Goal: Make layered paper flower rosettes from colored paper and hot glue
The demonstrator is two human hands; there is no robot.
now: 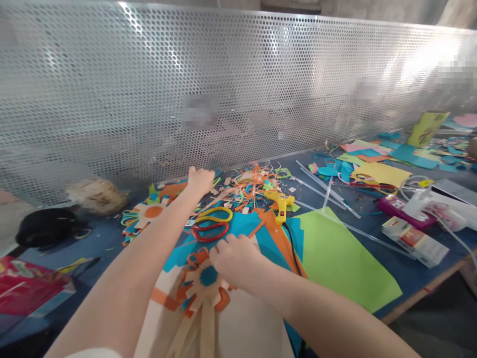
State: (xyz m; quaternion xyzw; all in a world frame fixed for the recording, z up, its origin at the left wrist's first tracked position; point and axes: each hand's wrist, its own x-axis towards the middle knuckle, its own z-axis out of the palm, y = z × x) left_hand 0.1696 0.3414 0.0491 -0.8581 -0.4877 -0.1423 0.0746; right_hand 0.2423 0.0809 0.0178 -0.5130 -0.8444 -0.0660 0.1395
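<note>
A paper flower point(201, 283) with a blue centre, cream petals, orange loops and pale strips trailing down lies on stacked coloured paper in front of me. My right hand point(236, 256) rests at its right edge, fingers curled on the petals. Stretched towards the back, my left hand point(201, 181) is closed beside the paper scraps; what its fingers hold is hidden. Partly behind my left forearm lies another paper flower point(153, 212) with an orange centre. Between the hands are scissors point(210, 223) with yellow and red handles. A yellow glue gun point(280, 203) lies to the right.
Cut paper scraps point(253, 186) lie heaped before a perforated metal screen point(238, 94). To the right are a green sheet point(343, 258), clear glue sticks point(328, 191), a small box point(415, 241) and a purple device point(404, 211). A black item point(46, 226) sits left.
</note>
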